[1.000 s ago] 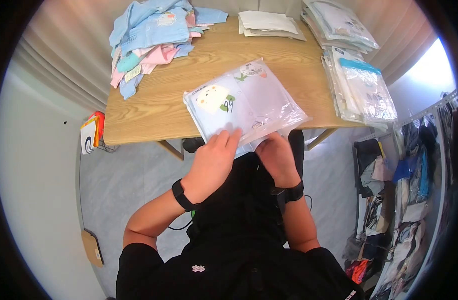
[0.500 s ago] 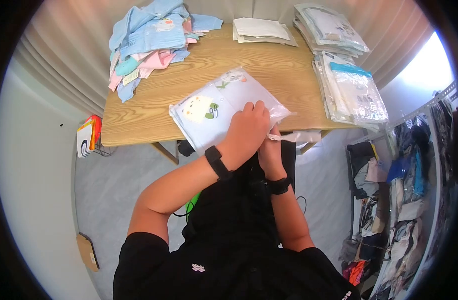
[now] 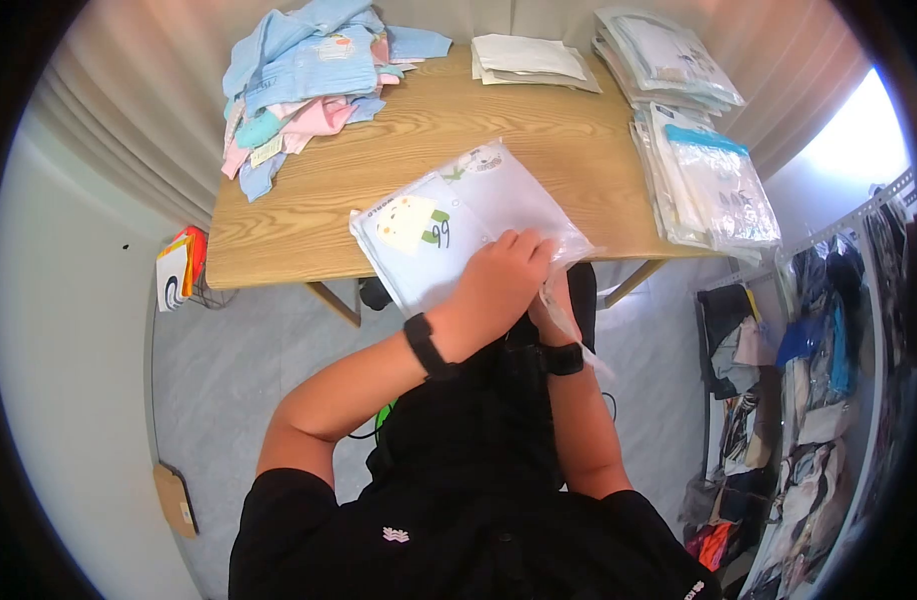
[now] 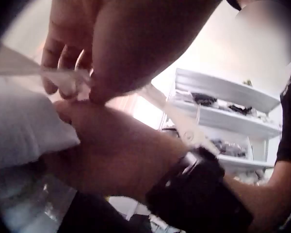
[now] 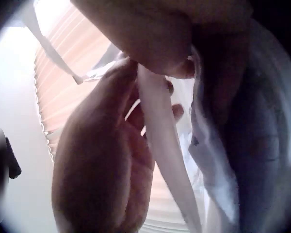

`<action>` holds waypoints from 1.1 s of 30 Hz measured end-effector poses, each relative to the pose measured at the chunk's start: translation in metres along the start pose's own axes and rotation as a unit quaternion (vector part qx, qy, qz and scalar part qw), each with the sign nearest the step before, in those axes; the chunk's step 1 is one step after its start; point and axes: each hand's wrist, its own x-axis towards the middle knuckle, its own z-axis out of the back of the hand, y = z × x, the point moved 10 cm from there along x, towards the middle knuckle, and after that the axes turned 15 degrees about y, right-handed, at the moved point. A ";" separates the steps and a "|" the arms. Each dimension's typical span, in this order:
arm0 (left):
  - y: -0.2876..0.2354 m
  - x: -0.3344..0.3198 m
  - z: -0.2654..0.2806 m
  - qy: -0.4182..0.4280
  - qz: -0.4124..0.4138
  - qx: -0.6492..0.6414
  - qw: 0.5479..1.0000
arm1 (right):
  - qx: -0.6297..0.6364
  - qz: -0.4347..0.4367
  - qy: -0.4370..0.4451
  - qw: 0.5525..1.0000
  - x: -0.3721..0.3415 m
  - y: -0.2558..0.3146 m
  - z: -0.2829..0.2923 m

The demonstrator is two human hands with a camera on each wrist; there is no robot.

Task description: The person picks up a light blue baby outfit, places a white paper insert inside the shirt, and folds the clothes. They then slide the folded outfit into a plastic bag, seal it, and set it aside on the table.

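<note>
A clear plastic bag holds a folded pale garment with a cartoon face and the number 66. It lies tilted over the table's front edge. My left hand reaches across the bag and pinches its right-hand edge. Just beneath, my right hand grips the same edge from below, mostly covered by the left hand and plastic. A narrow pale strip trails from the hands over the right wrist. In the right wrist view this strip hangs between the two hands, where thumbs and fingers meet.
Pastel clothes are heaped at the table's back left. Flat white packets lie at the back. Bagged garments are stacked along the right side. A rack of clothes stands right of the table.
My left hand has moved from the bag's lower edge to its right edge, meeting the right hand. The bag has turned and shifted slightly left. A strip now hangs over the right wrist.
</note>
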 end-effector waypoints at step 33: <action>0.134 -0.087 -0.064 0.018 0.173 -0.803 0.570 | 0.105 -0.135 0.083 0.982 -0.091 0.067 0.061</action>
